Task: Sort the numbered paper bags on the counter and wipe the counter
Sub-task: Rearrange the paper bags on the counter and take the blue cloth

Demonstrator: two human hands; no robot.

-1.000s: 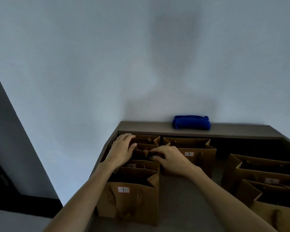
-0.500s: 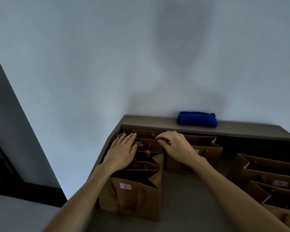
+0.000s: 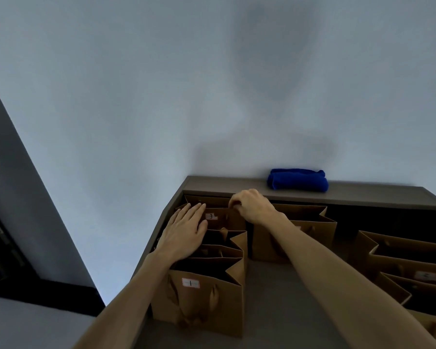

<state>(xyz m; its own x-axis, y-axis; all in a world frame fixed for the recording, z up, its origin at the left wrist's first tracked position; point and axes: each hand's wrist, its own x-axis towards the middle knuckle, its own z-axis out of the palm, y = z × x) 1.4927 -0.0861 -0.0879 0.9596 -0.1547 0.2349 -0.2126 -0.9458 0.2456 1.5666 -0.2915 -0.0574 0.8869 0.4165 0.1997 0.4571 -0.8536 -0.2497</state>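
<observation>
Head view: the left hand [image 3: 184,230] is resting, fingers straight and together, on the bag labelled 3 [image 3: 222,219]. The right hand [image 3: 252,205] is pinching that bag's top edge with curled fingers.

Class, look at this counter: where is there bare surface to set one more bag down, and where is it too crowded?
Bare counter runs between the left row, fronted by the bag marked 1, and the bags at the right. The back ledge is bare left of the blue cloth. The left row is packed tight, with both hands on it.
</observation>
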